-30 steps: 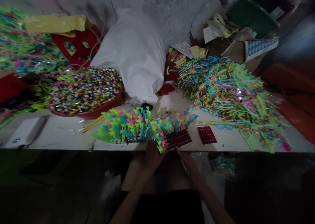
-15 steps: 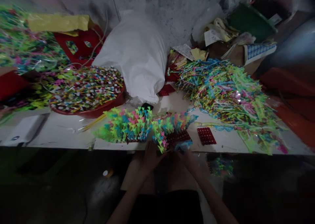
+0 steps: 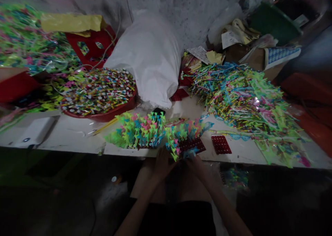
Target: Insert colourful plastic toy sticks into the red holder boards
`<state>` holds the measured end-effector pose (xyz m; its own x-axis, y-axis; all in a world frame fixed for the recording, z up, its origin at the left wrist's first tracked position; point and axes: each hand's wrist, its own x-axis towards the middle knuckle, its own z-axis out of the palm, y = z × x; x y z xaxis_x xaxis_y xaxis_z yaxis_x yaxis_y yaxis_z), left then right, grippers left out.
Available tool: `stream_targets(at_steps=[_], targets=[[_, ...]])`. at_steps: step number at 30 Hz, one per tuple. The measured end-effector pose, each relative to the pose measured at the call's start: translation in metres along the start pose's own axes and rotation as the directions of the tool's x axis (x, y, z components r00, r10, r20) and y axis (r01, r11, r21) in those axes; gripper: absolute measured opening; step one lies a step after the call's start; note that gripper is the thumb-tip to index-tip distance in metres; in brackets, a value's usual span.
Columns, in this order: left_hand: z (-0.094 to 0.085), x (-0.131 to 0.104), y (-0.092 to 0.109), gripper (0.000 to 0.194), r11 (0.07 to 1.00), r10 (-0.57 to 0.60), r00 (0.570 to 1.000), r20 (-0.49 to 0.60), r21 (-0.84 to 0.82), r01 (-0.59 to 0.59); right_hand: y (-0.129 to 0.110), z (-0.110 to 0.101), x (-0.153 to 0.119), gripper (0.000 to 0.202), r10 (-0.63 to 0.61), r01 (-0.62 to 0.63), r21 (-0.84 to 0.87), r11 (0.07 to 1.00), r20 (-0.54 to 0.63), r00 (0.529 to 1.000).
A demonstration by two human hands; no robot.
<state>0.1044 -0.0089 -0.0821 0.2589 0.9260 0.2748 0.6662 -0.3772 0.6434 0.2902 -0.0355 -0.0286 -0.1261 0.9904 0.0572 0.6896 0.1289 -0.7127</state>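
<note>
My left hand [image 3: 164,164] is at the table's front edge, just below a cluster of small green, pink and blue figures [image 3: 141,129]. Its fingers are dark and partly hidden, so what they hold cannot be made out. My right hand [image 3: 195,162] is a little to the right, its fingers drawn together by a blue figure [image 3: 191,152] at the edge of a dark red perforated sheet [image 3: 198,144]. Whether it grips that figure is too dim to tell. Another red perforated sheet [image 3: 221,144] lies flat further right.
A red basin [image 3: 109,116] of beaded sticks stands left, beside a white sack [image 3: 153,56]. A large heap of colourful sticks [image 3: 233,94] covers the right side. A white box [image 3: 36,131] sits at the left front edge. A green basin [image 3: 275,23] is at the back right.
The whole view has shifted, so the table's things appear slightly further right. Both hands remain near the same figures at the table's edge, with only slight movement of the fingers.
</note>
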Motion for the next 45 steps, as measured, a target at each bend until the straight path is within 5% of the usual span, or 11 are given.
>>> stream_targets(at_steps=[10,18,27,32,45], targets=[[0.007,-0.005,-0.010,0.058,0.998,0.038,0.999,-0.004,0.057,-0.038,-0.015,0.000,0.008,0.024,-0.014,0.025,-0.107,0.994,0.102,0.995],[0.008,-0.004,-0.011,0.057,0.995,0.062,0.998,-0.002,0.078,-0.062,-0.016,0.008,0.003,0.023,0.120,-0.117,0.080,0.990,-0.029,0.992],[0.005,-0.005,-0.007,0.057,0.997,0.044,0.999,-0.027,0.068,-0.042,-0.008,-0.002,0.019,0.018,0.016,-0.018,0.016,1.000,0.110,0.994],[0.008,-0.005,-0.012,0.055,0.995,0.038,0.999,-0.007,0.093,-0.037,-0.010,-0.005,0.019,0.032,-0.049,0.068,-0.113,0.991,0.167,0.985],[0.011,-0.005,-0.015,0.058,0.990,0.100,0.995,-0.029,0.107,-0.096,-0.020,0.010,0.018,0.021,0.133,-0.127,-0.113,0.985,0.046,0.990]])
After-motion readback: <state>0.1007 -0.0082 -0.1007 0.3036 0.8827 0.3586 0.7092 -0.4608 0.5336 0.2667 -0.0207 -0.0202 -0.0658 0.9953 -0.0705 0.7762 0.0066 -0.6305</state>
